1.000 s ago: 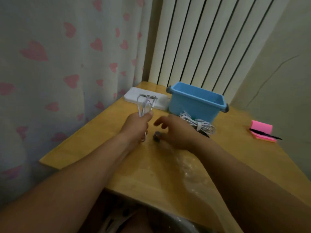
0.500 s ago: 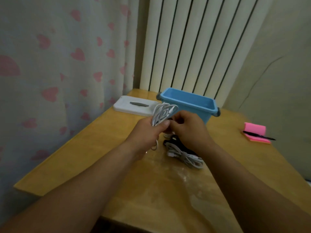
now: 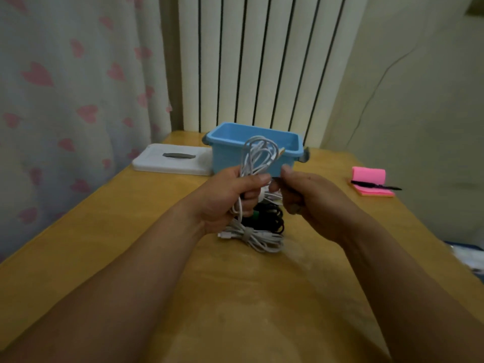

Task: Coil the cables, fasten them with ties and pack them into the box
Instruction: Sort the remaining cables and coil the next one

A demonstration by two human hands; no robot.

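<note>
the left hand [image 3: 225, 197] grips a white cable [image 3: 258, 155] coil, held up in front of the blue box [image 3: 227, 161]. the right hand [image 3: 311, 203] pinches a thin dark tie [image 3: 275, 178] beside it. a tied white bundle [image 3: 251, 237] lies on the table [image 3: 104, 231] below.

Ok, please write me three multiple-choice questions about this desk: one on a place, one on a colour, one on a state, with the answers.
1. Relative to the blue plastic box, the flat white lid with grey handle lies:
A. on top of it
B. to its left, on the wooden table
C. inside it

2. The sticky-note pad under the black pen is:
A. green
B. yellow
C. pink

3. The left hand:
A. grips a coiled white cable
B. lies flat on the table
C. holds the pen

Answers: B, the lid lies flat beside the box's left wall; C, the pad is bright pink; A, the fingers curl round the coil.
</note>
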